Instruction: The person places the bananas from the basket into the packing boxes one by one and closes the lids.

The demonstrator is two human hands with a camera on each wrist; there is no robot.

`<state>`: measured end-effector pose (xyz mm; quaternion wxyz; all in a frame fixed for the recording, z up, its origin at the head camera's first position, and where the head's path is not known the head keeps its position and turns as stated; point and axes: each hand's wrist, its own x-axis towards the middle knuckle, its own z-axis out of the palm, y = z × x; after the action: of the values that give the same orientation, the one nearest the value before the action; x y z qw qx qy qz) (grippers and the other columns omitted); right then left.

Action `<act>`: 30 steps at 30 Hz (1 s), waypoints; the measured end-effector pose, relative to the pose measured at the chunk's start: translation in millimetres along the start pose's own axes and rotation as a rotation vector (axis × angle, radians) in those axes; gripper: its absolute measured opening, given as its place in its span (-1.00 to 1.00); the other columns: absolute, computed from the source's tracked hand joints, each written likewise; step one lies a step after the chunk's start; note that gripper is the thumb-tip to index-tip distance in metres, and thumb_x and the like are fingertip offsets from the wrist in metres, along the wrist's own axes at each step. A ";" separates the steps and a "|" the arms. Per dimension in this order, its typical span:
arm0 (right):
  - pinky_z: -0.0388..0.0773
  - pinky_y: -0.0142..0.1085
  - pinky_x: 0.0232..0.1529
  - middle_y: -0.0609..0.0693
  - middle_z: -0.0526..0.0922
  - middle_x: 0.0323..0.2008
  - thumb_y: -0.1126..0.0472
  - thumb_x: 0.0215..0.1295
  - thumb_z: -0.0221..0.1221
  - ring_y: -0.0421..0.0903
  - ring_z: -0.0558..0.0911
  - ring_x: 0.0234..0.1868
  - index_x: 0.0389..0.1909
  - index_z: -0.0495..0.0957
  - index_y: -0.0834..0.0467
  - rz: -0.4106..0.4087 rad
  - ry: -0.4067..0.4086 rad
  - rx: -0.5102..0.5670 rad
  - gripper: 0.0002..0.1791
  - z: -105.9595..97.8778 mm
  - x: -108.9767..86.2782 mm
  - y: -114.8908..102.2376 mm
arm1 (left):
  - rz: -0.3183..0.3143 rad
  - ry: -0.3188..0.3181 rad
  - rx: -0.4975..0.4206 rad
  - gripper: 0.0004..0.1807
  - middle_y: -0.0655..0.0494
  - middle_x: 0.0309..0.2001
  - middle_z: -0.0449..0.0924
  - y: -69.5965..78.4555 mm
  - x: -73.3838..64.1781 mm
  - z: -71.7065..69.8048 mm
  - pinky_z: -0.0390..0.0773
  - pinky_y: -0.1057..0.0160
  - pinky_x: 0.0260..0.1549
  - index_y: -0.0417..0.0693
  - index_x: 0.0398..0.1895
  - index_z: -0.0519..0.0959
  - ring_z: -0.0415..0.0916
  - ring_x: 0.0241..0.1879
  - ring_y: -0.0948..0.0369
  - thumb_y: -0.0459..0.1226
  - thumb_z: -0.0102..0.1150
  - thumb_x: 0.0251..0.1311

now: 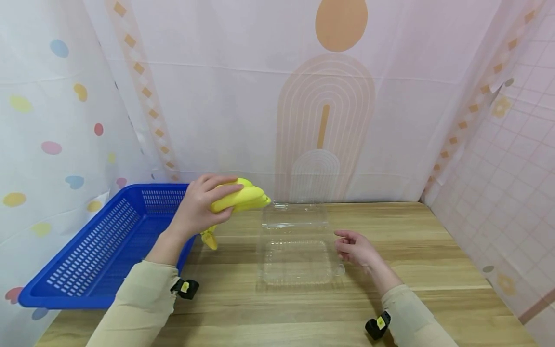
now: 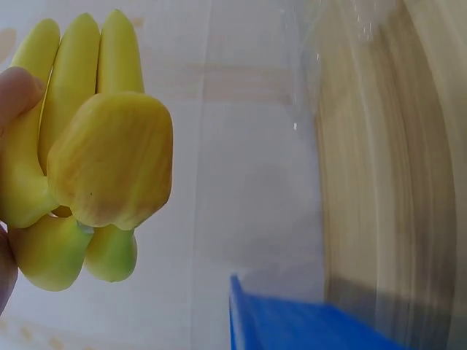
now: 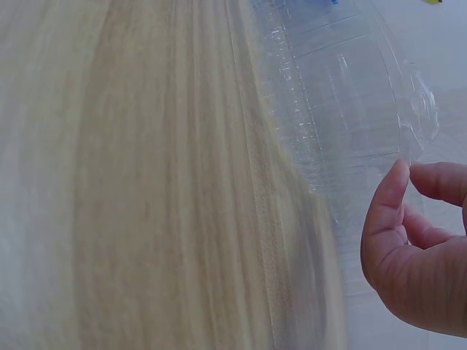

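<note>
My left hand (image 1: 204, 202) grips a bunch of yellow bananas (image 1: 243, 195) above the table, beside the blue basket. The left wrist view has the thick stem end of the banana bunch (image 2: 109, 160) facing the camera, with part of the hand (image 2: 16, 95) at the left edge. On the table stands a transparent plastic clamshell box (image 1: 297, 262), its lid (image 1: 295, 214) raised at the back. At the box's right edge is my right hand (image 1: 355, 248). The right wrist view has thumb and forefinger of this hand (image 3: 416, 255) pinching the rim of the clear box (image 3: 350, 87).
A blue perforated plastic basket (image 1: 86, 301) stands on the left of the wooden table (image 1: 412, 250). Behind the table hangs a patterned white curtain (image 1: 234, 96), with more patterned cloth on both sides. Black straps with cameras (image 1: 185, 288) sit on both wrists.
</note>
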<state>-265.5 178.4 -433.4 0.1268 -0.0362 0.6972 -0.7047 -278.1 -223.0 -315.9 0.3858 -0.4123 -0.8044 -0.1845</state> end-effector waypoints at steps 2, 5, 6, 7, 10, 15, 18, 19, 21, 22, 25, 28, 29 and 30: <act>0.54 -0.48 -0.38 -0.03 0.46 -0.31 0.49 0.40 0.04 -0.24 0.48 -0.36 0.37 0.12 0.54 0.002 0.000 -0.004 -0.43 0.3 0.1 0.1 | 0.006 0.002 -0.018 -0.42 -0.04 0.12 0.60 3.6 1.3 7.2 0.39 -0.21 -0.12 0.01 0.07 0.66 0.44 0.04 -0.13 -0.38 0.47 -0.16; 0.55 -0.48 -0.38 -0.02 0.46 -0.30 0.48 0.41 0.03 -0.23 0.48 -0.36 0.37 0.13 0.54 0.004 0.003 -0.011 -0.43 0.0 0.0 -0.1 | 0.022 0.015 -0.048 -0.44 -0.04 0.11 0.60 8.7 3.7 18.6 0.40 -0.18 -0.11 0.01 0.07 0.67 0.45 0.04 -0.13 -0.38 0.47 -0.15; 0.55 -0.48 -0.38 -0.02 0.46 -0.30 0.48 0.42 0.02 -0.23 0.48 -0.36 0.38 0.12 0.54 0.002 0.002 -0.014 -0.43 -0.2 -0.3 -0.3 | 0.028 0.021 -0.058 -0.44 -0.04 0.11 0.60 10.4 4.4 22.6 0.41 -0.18 -0.10 0.01 0.06 0.67 0.45 0.04 -0.13 -0.37 0.46 -0.15; 0.55 -0.48 -0.38 -0.02 0.46 -0.30 0.48 0.42 0.02 -0.23 0.48 -0.36 0.38 0.13 0.53 0.005 0.005 -0.013 -0.43 -0.5 -0.4 -0.3 | 0.034 0.027 -0.069 -0.45 -0.04 0.10 0.61 12.2 5.0 26.7 0.42 -0.17 -0.11 0.01 0.05 0.67 0.46 0.04 -0.13 -0.37 0.46 -0.16; 0.55 -0.48 -0.38 -0.02 0.46 -0.30 0.48 0.42 0.02 -0.24 0.48 -0.36 0.38 0.12 0.54 0.003 0.001 -0.008 -0.43 -0.4 -1.1 -0.7 | 0.033 0.032 -0.112 -0.45 -0.03 0.10 0.61 19.0 5.8 38.6 0.41 -0.14 -0.12 0.01 0.05 0.67 0.46 0.05 -0.10 -0.37 0.46 -0.16; 0.55 -0.48 -0.38 -0.02 0.46 -0.30 0.48 0.41 0.03 -0.24 0.48 -0.37 0.37 0.14 0.54 0.002 0.001 0.003 -0.44 0.7 -1.5 -1.2 | 0.023 0.015 -0.159 -0.43 0.00 0.12 0.60 33.0 7.4 55.8 0.39 -0.06 -0.11 0.03 0.07 0.65 0.43 0.06 -0.02 -0.37 0.47 -0.15; 0.55 -0.48 -0.38 -0.02 0.46 -0.29 0.48 0.42 0.03 -0.24 0.48 -0.37 0.37 0.12 0.55 -0.003 -0.003 0.002 -0.44 0.8 -2.2 -1.5 | 0.033 0.015 -0.167 -0.42 0.01 0.11 0.60 39.9 9.5 65.9 0.40 -0.06 -0.09 0.04 0.07 0.65 0.43 0.06 -0.02 -0.36 0.49 -0.16; 0.55 -0.48 -0.38 -0.02 0.46 -0.30 0.48 0.41 0.03 -0.24 0.48 -0.37 0.37 0.13 0.54 -0.001 0.000 0.004 -0.44 0.7 -2.3 -1.4 | 0.038 0.017 -0.169 -0.42 0.01 0.11 0.61 42.1 10.3 69.2 0.41 -0.07 -0.09 0.04 0.07 0.65 0.43 0.06 -0.02 -0.36 0.49 -0.17; 0.55 -0.48 -0.38 -0.02 0.46 -0.29 0.48 0.42 0.03 -0.24 0.47 -0.37 0.37 0.13 0.54 0.001 0.002 0.002 -0.44 0.5 -2.9 -1.6 | 0.047 0.019 -0.179 -0.41 0.02 0.11 0.61 46.2 12.2 75.8 0.41 -0.09 -0.08 0.05 0.06 0.66 0.43 0.07 -0.03 -0.37 0.50 -0.18; 0.54 -0.48 -0.38 -0.02 0.46 -0.29 0.48 0.42 0.03 -0.24 0.47 -0.37 0.37 0.13 0.53 0.003 0.004 0.002 -0.44 0.4 -3.0 -1.4 | 0.050 0.019 -0.184 -0.42 0.02 0.11 0.61 48.1 13.2 79.0 0.40 -0.09 -0.07 0.06 0.06 0.66 0.43 0.07 -0.03 -0.36 0.51 -0.18; 0.54 -0.48 -0.39 -0.02 0.46 -0.30 0.49 0.41 0.02 -0.23 0.47 -0.37 0.38 0.12 0.54 0.004 0.006 0.003 -0.43 0.8 -3.3 -1.1 | 0.065 0.023 -0.187 -0.42 0.04 0.12 0.61 53.7 16.4 87.7 0.42 -0.08 -0.10 0.07 0.05 0.67 0.44 0.07 -0.03 -0.36 0.51 -0.17; 0.55 -0.48 -0.38 -0.02 0.46 -0.30 0.50 0.40 0.02 -0.23 0.48 -0.37 0.38 0.12 0.54 0.005 0.009 0.003 -0.43 1.4 -3.3 -0.9 | 0.084 0.014 -0.173 -0.43 0.06 0.12 0.61 58.2 18.7 95.9 0.44 -0.07 -0.11 0.08 0.05 0.67 0.44 0.07 -0.02 -0.34 0.51 -0.17; 0.55 -0.48 -0.38 -0.02 0.46 -0.30 0.50 0.40 0.03 -0.24 0.48 -0.37 0.38 0.12 0.54 0.005 0.010 0.001 -0.43 1.6 -3.5 -1.1 | 0.090 0.009 -0.165 -0.44 0.07 0.12 0.61 59.7 19.0 98.3 0.45 -0.07 -0.11 0.09 0.05 0.67 0.45 0.07 -0.02 -0.33 0.52 -0.16; 0.55 -0.48 -0.38 -0.02 0.46 -0.29 0.50 0.39 0.03 -0.24 0.49 -0.37 0.37 0.13 0.54 0.005 0.013 0.000 -0.43 1.9 -3.5 -1.2 | 0.095 0.003 -0.155 -0.44 0.07 0.12 0.61 61.0 19.0 100.9 0.46 -0.07 -0.11 0.09 0.04 0.68 0.45 0.07 -0.01 -0.33 0.52 -0.16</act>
<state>-261.9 177.4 -431.7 0.1241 -0.0297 0.6980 -0.7046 -283.1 -114.9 -366.5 0.3620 -0.4785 -0.7667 -0.2284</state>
